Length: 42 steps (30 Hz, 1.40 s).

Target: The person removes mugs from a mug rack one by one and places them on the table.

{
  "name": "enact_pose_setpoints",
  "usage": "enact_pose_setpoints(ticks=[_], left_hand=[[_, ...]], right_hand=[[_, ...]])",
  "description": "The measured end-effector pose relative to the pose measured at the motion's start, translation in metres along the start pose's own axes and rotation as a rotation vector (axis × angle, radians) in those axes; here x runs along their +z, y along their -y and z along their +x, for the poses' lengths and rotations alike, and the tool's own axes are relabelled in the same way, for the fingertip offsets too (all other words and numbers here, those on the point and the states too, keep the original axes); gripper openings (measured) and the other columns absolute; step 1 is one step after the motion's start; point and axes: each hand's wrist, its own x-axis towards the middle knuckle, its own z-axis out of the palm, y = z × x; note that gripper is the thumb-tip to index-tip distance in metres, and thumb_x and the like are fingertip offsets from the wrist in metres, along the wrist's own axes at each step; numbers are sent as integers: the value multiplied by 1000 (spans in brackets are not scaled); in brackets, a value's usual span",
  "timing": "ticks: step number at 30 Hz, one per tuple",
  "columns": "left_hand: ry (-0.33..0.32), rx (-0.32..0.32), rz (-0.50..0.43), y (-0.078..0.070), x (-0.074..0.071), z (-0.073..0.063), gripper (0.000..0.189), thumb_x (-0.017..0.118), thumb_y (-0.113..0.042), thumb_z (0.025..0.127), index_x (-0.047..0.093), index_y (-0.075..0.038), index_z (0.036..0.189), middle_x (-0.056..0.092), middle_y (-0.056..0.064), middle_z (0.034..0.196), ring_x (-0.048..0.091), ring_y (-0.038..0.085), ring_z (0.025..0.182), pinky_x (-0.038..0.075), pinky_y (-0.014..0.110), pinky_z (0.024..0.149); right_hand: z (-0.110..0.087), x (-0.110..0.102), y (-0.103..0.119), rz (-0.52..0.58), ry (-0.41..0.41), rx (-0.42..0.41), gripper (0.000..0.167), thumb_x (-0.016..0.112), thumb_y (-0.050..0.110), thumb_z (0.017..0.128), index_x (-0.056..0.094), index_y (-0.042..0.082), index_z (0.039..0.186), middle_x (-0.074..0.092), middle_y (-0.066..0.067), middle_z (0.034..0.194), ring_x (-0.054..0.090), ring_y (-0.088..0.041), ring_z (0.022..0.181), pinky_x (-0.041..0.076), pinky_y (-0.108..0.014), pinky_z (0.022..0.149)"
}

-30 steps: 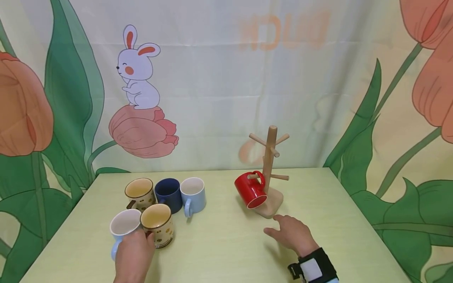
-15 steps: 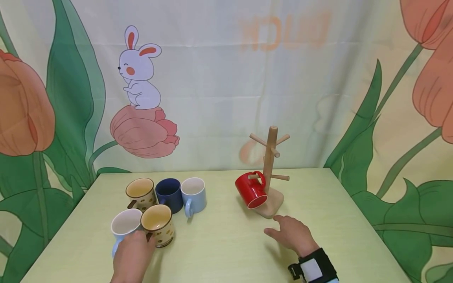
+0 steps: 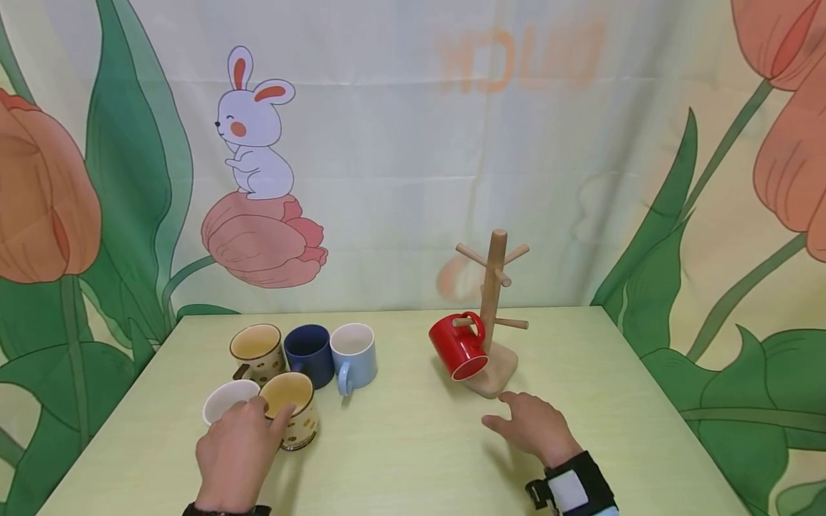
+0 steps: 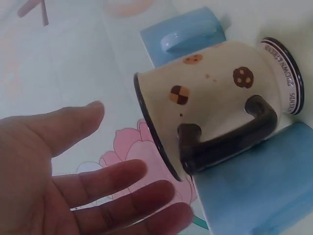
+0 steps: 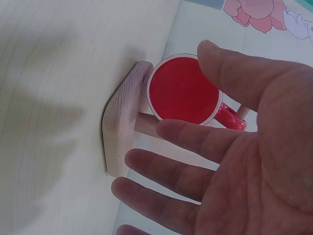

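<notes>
In the head view my left hand (image 3: 235, 448) is raised just in front of a cream mug with cookie prints (image 3: 303, 421) and a light blue mug (image 3: 222, 398), partly covering both. From the left wrist view, its fingers (image 4: 102, 183) are spread and apart from the cookie mug's dark brown handle (image 4: 230, 144). My right hand (image 3: 538, 430) hovers with loose fingers before a wooden mug rack (image 3: 494, 294), holding nothing. A red mug (image 3: 454, 347) hangs tilted by its handle from a lower left peg.
Behind the left hand stand another cookie mug (image 3: 254, 344), a dark blue mug (image 3: 310, 358) and a second light blue mug (image 3: 357, 358), close together. A printed curtain (image 3: 400, 179) hangs behind the pale table (image 3: 413, 444).
My left hand has risen from low beside the cookie mug's handle, and its thumb now stands out in front of that mug. Mugs, rack and right hand look unmoved.
</notes>
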Motion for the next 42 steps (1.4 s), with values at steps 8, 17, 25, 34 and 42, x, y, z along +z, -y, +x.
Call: enact_pose_setpoints(ticks=[8,17,25,34,42], left_hand=[[-43,124,-13,-23,4,8,38,73,-38,89,71,-1,98,67,16,91,66,36,75,50,51,56],[-74,290,26,-53,20,24,41,74,-42,87,69,-1,91,61,13,78,61,29,68,49,45,57],[-38,360,-4,-84,35,35,47,73,-45,88,69,0,102,66,19,93,66,33,72,53,48,57],[26,396,46,-119,45,54,47,71,-48,89,69,-5,106,65,13,91,66,29,72,56,47,62],[89,458,65,-146,56,78,46,67,-49,91,70,-6,107,65,10,86,63,26,70,55,40,61]], right_hand=[[1,-2,0,-8,-3,1,61,69,46,91,61,1,130,65,-19,121,60,-39,113,46,-59,94],[4,-7,-4,-11,-34,-22,60,68,46,91,62,0,129,66,-19,119,61,-39,112,48,-58,91],[9,-19,-10,-16,-78,-42,58,68,41,93,60,-3,130,65,-23,120,60,-41,113,48,-59,90],[18,-40,-15,-46,-146,-34,60,65,40,94,57,-8,130,62,-29,122,61,-44,111,50,-59,86],[31,-57,-15,-55,-212,-14,70,65,42,94,49,-14,132,62,-32,120,64,-44,103,54,-55,79]])
